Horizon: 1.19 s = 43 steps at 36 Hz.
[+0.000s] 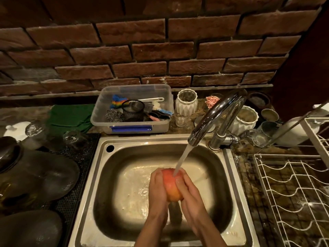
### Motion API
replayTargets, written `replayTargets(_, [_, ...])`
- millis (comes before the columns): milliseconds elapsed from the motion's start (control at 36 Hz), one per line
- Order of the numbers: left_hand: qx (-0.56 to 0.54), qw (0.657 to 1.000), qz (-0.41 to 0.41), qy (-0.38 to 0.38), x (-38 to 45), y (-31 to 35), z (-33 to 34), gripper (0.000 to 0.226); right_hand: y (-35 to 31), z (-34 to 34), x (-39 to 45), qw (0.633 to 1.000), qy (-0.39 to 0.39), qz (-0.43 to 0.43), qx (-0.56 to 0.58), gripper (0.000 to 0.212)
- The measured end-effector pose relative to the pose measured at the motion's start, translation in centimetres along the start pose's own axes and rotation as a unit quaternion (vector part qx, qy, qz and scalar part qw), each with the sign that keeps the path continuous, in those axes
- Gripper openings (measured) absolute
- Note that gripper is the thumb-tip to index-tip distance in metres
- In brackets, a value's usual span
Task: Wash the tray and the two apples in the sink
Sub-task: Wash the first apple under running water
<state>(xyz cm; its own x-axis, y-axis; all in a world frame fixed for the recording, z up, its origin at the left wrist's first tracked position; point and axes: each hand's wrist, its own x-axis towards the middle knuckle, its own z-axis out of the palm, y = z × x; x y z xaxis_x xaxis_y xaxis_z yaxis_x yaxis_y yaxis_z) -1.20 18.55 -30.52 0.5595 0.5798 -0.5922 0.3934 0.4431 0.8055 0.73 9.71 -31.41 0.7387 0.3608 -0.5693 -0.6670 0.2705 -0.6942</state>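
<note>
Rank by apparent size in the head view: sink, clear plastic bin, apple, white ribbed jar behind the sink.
1. sink, largest by far
2. clear plastic bin
3/4. apple and white ribbed jar: look alike; the apple is nearer the camera and partly covered by both hands, so unranked.
</note>
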Motion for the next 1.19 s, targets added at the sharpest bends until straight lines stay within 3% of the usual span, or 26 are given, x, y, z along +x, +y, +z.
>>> replayTargets(111, [-0.021,0.993,-0.109,-0.045,0.4,1.1,-0.6,0.037,0.2,-1.7,0.3,0.996,-0.086,-0.002,-0.02,0.071])
replayTargets(167, [-0.031,0.99,-0.129,-0.046,0.2,1.3,-0.8,0.039,0.2,-1.6,0.1,0.995,-0.075,-0.033,-0.061,0.072])
replayTargets(278, [-0.012,0.999,-0.039,-0.026,-0.8,0.9,-0.6,0.031,0.1,0.0,-0.5,0.994,0.018,-0.077,-0.071,0.071])
replayTargets(333, [0.048,0.998,0.027,-0.028,-1.6,0.2,-0.3,0.03,0.3,1.1,-0.8,0.992,0.071,-0.087,-0.051,0.058])
replayTargets(417, [0.076,0.995,0.058,-0.032,-2.1,-0.4,0.0,0.026,0.8,2.0,-0.9,0.985,0.143,-0.094,-0.026,0.022])
replayTargets(528, [0.128,0.987,0.071,-0.066,-2.0,-0.9,-0.1,0.02,1.1,2.1,-0.6,0.972,0.221,-0.078,-0.002,0.017])
replayTargets(583, [0.142,0.983,0.085,-0.081,-2.2,-1.4,-0.2,0.011,1.2,2.3,-0.5,0.97,0.234,-0.057,0.021,0.022])
replayTargets(639, [0.174,0.974,0.115,-0.083,-2.4,-1.9,-0.3,0.027,0.9,2.5,-0.2,0.972,0.227,-0.028,0.046,0.028])
replayTargets(722, [0.17,0.976,0.123,-0.063,-2.2,-1.9,-0.4,0.034,0.1,2.8,0.0,0.981,0.189,-0.002,0.04,0.02])
replayTargets(833, [0.103,0.993,0.065,-0.004,-1.8,-0.3,-0.3,0.02,-0.5,3.3,-0.8,0.991,0.129,-0.027,-0.019,0.017])
replayTargets(889, [0.041,0.999,0.02,0.022,-1.4,0.5,-0.3,0.027,-0.5,3.4,-1.4,0.991,0.123,-0.037,-0.046,0.026])
replayTargets(1000, [-0.041,0.996,-0.063,-0.048,-1.3,1.4,-0.6,0.033,-0.7,2.2,-1.8,0.993,0.084,-0.048,-0.066,0.038])
replayTargets(1083, [-0.159,0.968,-0.156,-0.12,-1.2,1.3,-1.2,0.04,-1.2,1.1,-1.7,0.992,0.028,-0.058,-0.104,0.038])
replayTargets(1194, [-0.209,0.938,-0.232,-0.153,-0.7,0.7,-1.4,0.046,-2.2,-0.8,-0.7,0.998,-0.008,-0.024,-0.055,0.037])
